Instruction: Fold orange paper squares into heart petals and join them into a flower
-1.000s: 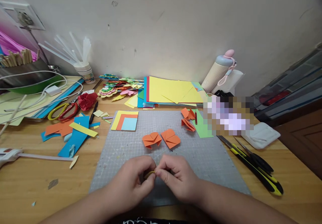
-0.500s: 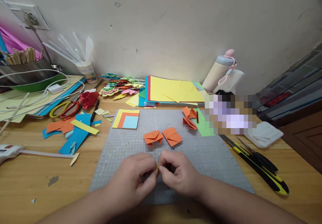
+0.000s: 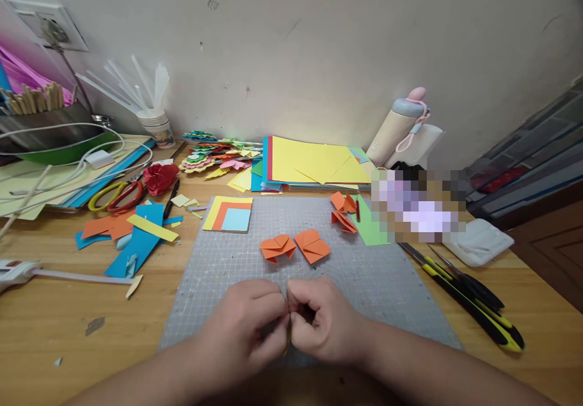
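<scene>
Over the near half of the grey cutting mat [image 3: 382, 296], my left hand [image 3: 250, 318] and my right hand [image 3: 321, 319] meet with fingertips pinched together. Between them is a small piece of yellow paper [image 3: 286, 345]; only a thin sliver of it shows, the rest is covered by my fingers. Just beyond my hands lie two folded orange paper pieces [image 3: 312, 246], side by side. Two more folded orange pieces [image 3: 344, 220] rest farther back on the right. Yellow, orange and light blue paper squares [image 3: 235, 219] are stacked at the mat's far left.
Paper scraps [image 3: 141, 242], scissors [image 3: 125, 196] and a glue gun [image 3: 16, 272] lie on the left. Colored sheets [image 3: 310, 160] are stacked by the wall. A yellow-black utility knife [image 3: 478, 309] lies right of the mat, near a bottle [image 3: 396, 127].
My fingertips have shifted slightly, and the yellow paper now shows lower, beneath my fingers. My hands stay together in nearly the same place. The items on the table have not moved.
</scene>
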`<state>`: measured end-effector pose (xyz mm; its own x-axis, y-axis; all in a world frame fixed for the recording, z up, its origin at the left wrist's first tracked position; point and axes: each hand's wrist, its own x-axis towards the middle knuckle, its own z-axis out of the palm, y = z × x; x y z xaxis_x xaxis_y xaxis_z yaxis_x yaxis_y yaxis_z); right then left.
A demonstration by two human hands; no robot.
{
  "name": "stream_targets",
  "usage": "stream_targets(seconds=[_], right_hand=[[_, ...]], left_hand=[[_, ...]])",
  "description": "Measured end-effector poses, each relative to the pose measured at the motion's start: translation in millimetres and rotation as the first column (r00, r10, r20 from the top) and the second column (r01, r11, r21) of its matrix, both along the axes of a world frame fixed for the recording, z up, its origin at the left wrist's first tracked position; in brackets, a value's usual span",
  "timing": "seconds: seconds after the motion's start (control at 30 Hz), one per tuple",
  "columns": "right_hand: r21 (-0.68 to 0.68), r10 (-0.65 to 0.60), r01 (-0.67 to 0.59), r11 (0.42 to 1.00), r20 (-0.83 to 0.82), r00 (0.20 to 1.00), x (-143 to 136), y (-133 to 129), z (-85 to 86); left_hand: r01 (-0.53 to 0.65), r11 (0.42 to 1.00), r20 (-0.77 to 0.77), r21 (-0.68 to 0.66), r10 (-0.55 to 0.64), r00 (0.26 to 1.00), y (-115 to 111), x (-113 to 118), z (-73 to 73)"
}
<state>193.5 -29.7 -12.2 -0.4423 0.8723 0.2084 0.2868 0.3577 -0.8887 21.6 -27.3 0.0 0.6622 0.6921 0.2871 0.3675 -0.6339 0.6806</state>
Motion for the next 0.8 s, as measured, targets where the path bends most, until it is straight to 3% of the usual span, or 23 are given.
stream_targets(seconds=[0.13,0.33,0.47,0.63,0.8], right_hand=[[-0.012,-0.022,0.022,1.000,0.002,1.000,0.1,-2.6,1.8],[-0.029,-0.035,0.034,0.999,-0.017,0.999,-0.4,-4.7,3.2],[-0.080,-0.081,0.077,0.994,-0.049,0.995,3.1,0.2,4.3],[-0.171,-0.173,0.153,0.973,-0.113,0.978,8.0,8.9,3.8],[-0.280,-0.024,-0.044,0.959,-0.236,0.972,4.6,1.5,0.3]], left_hand=[[-0.033,0.993,0.058,0.112,0.027,0.998,-2.3,1.7,0.4],[-0.047,0.987,0.081,0.155,0.035,0.996,-2.0,2.3,-2.9],[-0.078,0.984,0.110,0.160,0.061,0.992,-1.3,-2.6,3.5],[-0.223,0.974,0.157,-0.028,0.225,0.962,2.1,-7.7,16.5],[-0.214,0.932,0.079,-0.293,0.246,0.966,6.7,-1.6,9.9]])
